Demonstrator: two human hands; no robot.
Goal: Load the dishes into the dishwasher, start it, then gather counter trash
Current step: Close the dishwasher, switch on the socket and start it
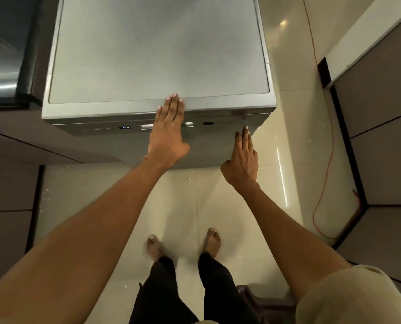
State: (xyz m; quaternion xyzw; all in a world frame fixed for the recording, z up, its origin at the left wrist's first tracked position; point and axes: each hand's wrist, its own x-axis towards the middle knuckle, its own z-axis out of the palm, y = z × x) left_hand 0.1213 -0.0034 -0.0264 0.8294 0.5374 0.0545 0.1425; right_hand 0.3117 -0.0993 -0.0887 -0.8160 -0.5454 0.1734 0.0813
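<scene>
Left grip flat on dishwasher

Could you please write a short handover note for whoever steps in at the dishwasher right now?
Left hand: open, fingers straight, lying flat over the top front edge of the dishwasher.
Right hand: open, holding nothing, fingertips up by the right end of the control strip; contact cannot be told.
Dishwasher: door shut, display lit, apparently reading P4.
Done: door closed, so loading looks finished.
Left: confirm the cycle is started, then gather the counter trash. No dishes, counter or trash are in view. An orange cord trails on the floor at the right.
</scene>
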